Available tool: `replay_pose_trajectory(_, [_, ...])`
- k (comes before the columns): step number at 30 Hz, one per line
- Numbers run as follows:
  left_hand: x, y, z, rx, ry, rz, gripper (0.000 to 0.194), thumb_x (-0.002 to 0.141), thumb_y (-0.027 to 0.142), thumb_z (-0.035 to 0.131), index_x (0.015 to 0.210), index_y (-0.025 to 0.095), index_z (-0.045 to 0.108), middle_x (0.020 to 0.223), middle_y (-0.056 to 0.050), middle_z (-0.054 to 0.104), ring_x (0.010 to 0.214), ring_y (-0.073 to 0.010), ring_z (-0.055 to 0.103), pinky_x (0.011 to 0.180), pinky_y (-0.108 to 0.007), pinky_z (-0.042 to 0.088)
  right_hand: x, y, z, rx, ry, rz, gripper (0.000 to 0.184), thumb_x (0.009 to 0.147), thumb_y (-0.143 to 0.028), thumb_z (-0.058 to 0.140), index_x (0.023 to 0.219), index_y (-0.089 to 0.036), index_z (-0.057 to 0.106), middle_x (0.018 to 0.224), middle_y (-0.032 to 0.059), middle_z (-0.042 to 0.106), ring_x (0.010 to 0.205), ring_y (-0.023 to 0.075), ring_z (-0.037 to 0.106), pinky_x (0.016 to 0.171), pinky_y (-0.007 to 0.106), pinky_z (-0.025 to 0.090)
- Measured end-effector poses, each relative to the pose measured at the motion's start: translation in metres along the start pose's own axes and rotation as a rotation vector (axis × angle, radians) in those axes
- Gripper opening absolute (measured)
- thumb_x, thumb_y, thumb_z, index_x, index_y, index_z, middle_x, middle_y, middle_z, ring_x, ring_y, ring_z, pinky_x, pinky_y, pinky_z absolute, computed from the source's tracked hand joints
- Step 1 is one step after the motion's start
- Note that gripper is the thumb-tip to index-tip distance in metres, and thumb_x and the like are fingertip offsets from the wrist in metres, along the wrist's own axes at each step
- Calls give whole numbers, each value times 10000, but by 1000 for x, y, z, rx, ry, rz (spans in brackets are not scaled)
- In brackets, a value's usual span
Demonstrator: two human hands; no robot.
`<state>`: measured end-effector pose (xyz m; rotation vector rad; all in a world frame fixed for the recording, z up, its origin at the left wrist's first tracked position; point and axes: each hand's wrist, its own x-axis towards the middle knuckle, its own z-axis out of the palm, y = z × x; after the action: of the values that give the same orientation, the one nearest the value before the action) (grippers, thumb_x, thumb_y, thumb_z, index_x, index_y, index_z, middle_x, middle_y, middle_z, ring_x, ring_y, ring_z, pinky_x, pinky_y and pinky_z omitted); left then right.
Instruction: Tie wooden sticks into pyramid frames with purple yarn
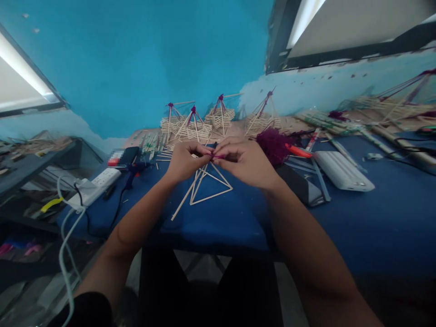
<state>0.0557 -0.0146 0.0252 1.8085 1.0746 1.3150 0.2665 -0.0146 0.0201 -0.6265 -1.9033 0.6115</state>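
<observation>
Over the blue-covered table, my left hand [188, 160] and my right hand [245, 160] meet with fingertips pinched together. Between them is a bit of purple yarn [214, 156] at the top of a frame of thin wooden sticks [211, 196]. The frame's sticks spread down toward me, with a triangle at the base and one longer stick reaching out to the lower left. My fingers partly hide the joint and the yarn. A ball of purple yarn [272, 146] lies just beyond my right hand.
Several finished-looking stick frames [194, 122] with purple tops stand along the wall. A glue gun [131, 175] and power strip [95, 186] with cables are at left. A white power bank [343, 170], orange-handled tool [299, 151] and dark pouch [299, 184] lie right.
</observation>
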Motion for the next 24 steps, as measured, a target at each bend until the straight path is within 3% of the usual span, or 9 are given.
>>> replay_pose_trajectory(6, [1,1,5,46,48,-61,64,756,176,854,702,183,820,846,-77,874,794,-169,792,759,-290,626,-2,0,2,-26,30,-75,112,854,-316,834,766,-249,850,1105,91,826,940,238,760,829,390,615])
replay_pose_trajectory(9, [5,2,3,4,3,-83,69,745,155,837,687,184,813,855,-64,874,820,-165,800,812,-291,628,-1,0,1,36,-24,-80,133,871,-324,849,758,-255,842,1242,90,840,1058,268,799,970,444,643])
replay_pose_trajectory(12, [7,5,-1,40,-59,-74,83,717,136,832,657,173,788,738,-25,809,711,-129,715,700,-250,544,1,2,-1,97,-107,-96,125,892,-332,864,783,-271,853,1149,78,863,1133,286,816,1068,463,636])
replay_pose_trajectory(15, [8,6,-4,63,-79,-39,105,698,143,838,629,170,764,705,-12,770,689,-114,664,663,-237,496,3,7,-1,143,-88,-74,155,902,-391,885,800,-276,867,1042,71,866,1029,267,819,990,433,643])
replay_pose_trajectory(20, [4,-1,0,45,-16,-43,75,717,215,889,749,177,832,824,-51,829,672,-109,647,609,-239,475,3,14,7,133,106,97,254,847,-485,919,827,-235,881,887,67,823,829,212,742,771,348,568])
replay_pose_trajectory(24, [-3,-3,5,71,45,-26,74,781,246,877,770,185,837,979,-95,889,666,-107,668,602,-247,498,2,16,11,128,199,212,332,804,-525,941,808,-204,854,858,75,807,783,205,719,730,343,561])
